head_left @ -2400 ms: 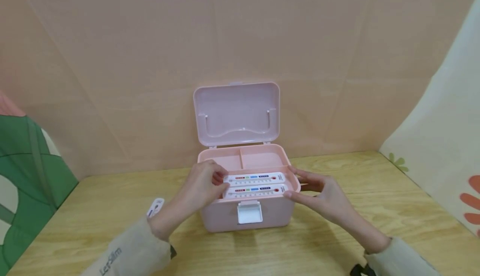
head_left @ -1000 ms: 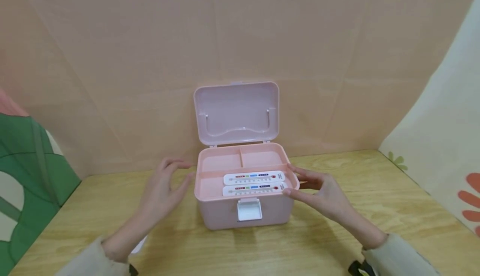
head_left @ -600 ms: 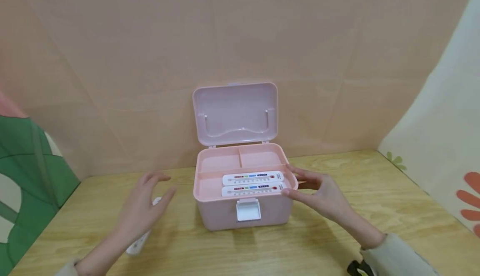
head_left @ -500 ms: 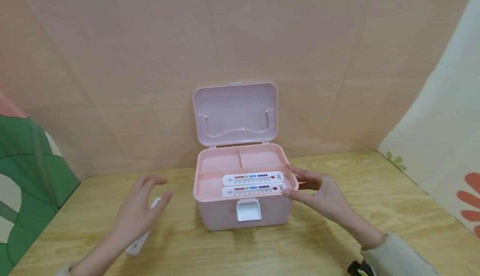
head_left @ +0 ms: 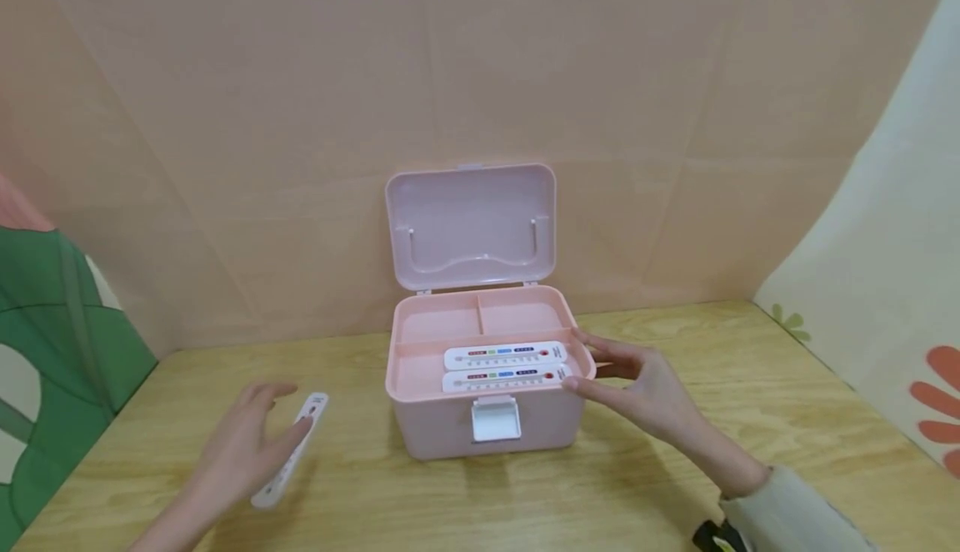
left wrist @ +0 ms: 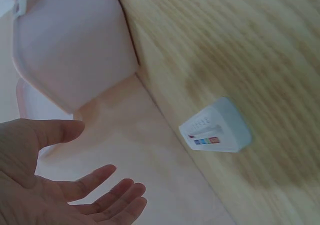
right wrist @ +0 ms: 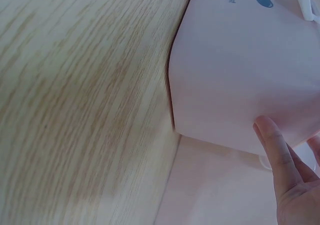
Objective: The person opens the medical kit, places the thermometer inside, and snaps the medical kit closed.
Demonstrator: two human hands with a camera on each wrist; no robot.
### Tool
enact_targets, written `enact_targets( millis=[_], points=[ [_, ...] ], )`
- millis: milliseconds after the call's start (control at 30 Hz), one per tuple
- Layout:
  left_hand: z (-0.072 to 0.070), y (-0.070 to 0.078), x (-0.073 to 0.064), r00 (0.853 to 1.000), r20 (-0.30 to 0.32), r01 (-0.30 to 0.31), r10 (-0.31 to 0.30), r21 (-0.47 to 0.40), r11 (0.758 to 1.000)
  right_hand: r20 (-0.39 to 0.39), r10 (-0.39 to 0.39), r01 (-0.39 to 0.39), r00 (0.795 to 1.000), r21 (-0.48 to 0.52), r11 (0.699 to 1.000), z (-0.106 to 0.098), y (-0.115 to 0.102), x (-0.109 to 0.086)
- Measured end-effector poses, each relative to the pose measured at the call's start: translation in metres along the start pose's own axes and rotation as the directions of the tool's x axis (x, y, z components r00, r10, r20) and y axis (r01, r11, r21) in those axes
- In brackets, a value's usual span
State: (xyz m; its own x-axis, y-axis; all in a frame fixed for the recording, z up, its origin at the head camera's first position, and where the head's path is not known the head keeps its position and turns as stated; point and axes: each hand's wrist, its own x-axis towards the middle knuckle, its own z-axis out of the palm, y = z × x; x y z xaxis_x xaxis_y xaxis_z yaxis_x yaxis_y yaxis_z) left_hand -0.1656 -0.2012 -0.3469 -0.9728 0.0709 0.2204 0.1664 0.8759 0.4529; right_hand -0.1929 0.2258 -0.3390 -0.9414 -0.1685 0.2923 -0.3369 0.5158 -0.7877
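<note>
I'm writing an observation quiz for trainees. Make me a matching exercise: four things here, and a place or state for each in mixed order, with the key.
Things:
1. Lid
2. Two thermometers
3. Left hand
4. Right hand

Places or states:
A. Holds the right end of the pink box
B. Near the lone thermometer
C. Raised open
D. In the front compartment

Pairs: 1-C, 2-D, 3-B, 4-A

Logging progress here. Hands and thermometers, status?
Left hand empty, near loose thermometer. Right hand holds pink box at right end. Two thermometers in front compartment. Lid open, nothing blocking.
</note>
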Motion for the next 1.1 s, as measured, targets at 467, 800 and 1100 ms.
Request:
enact_targets(
  millis=[467,800,1100],
  points=[
    [0.003,-0.019,-0.004,0.987,0.117,0.106,-0.106,0.005,0.994,0.004,-0.012,0.012,1.0,0.004,1.0,0.001,0.001,-0.001],
    [0.012,-0.029,-0.007,0.967,0.216,0.131,-0.132,0.019,0.991,-0.002,-0.011,0.011,1.0,-0.013,1.0,0.0,0.002,0.0],
    [0.019,-0.032,-0.007,0.938,0.283,0.192,-0.199,0.051,0.98,-0.004,-0.028,0.028,1.0,0.002,1.0,0.001,0.001,0.0]
  ],
)
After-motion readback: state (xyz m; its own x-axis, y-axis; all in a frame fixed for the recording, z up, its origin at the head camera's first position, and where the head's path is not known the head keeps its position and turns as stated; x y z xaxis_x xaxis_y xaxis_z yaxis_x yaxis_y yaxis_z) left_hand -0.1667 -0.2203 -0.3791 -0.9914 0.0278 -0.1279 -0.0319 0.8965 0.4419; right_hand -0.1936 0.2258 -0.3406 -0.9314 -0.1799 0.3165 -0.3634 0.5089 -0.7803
